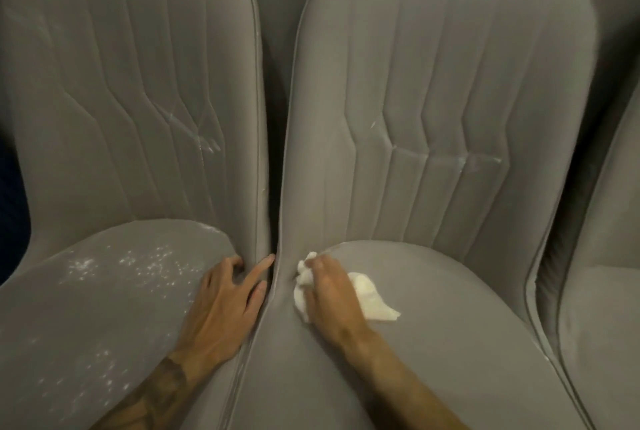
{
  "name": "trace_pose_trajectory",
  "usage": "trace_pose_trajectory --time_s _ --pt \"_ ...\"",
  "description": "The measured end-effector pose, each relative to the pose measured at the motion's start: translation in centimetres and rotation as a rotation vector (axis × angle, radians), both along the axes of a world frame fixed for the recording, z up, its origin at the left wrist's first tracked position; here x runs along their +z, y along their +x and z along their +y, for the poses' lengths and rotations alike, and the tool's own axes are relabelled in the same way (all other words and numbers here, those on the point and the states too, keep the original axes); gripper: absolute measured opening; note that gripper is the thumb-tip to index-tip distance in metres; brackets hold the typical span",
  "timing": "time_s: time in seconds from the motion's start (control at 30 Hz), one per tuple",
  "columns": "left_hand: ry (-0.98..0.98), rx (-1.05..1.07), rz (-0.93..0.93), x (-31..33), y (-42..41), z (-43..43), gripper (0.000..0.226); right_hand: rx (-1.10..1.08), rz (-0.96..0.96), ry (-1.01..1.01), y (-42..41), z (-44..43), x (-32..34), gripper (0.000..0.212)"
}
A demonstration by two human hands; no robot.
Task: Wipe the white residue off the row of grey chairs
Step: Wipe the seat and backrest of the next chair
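Two grey padded chairs stand side by side. The left chair (114, 118) has white residue (114, 267) speckled over its seat and streaks on its backrest. The middle chair (450, 100) shows faint white streaks along a backrest seam. My left hand (227, 305) rests flat on the left seat's right edge, fingers spread toward the gap. My right hand (327, 294) presses a crumpled white tissue (372, 301) onto the middle seat's back left corner, fingers curled over it.
A third grey chair (602, 291) shows partly at the right edge. A narrow dark gap (275, 139) runs between the left and middle chairs. A dark blue shape sits at the far left edge.
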State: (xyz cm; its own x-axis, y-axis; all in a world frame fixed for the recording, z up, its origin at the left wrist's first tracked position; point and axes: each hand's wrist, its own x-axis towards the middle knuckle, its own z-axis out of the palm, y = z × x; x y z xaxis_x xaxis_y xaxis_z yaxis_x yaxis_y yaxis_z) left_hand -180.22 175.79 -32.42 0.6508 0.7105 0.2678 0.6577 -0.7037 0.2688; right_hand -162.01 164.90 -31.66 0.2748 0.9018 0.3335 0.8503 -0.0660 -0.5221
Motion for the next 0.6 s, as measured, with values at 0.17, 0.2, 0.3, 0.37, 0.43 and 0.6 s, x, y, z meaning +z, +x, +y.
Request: trace_pose_trajectory --time_s 0.17,0.2,0.3,0.37,0.43,0.6 --pt "0.204 -0.052 -0.162 0.5 1.3 0.0 0.058 0.281 -0.014 0.009 -1.2 -2.6 -0.1 0.025" --pt "0.233 -0.052 -0.201 0.9 2.1 -0.1 0.059 0.303 -0.033 0.03 -0.4 -2.7 0.3 0.024" --pt "0.287 -0.019 -0.314 3.2 5.7 -0.3 0.057 0.13 0.084 0.097 3.0 -2.5 2.1 0.022" --pt "0.313 -0.023 -0.367 5.4 8.5 -0.1 0.059 -0.017 0.086 0.182 6.2 -2.6 3.4 0.025" --pt "0.343 -0.027 -0.421 7.5 11.0 0.7 0.06 -0.114 -0.037 0.299 9.3 -2.9 4.9 0.029" --pt "0.433 0.011 -0.604 11.4 15.4 3.3 0.063 -0.362 -0.194 0.471 16.7 -3.5 11.4 0.038"
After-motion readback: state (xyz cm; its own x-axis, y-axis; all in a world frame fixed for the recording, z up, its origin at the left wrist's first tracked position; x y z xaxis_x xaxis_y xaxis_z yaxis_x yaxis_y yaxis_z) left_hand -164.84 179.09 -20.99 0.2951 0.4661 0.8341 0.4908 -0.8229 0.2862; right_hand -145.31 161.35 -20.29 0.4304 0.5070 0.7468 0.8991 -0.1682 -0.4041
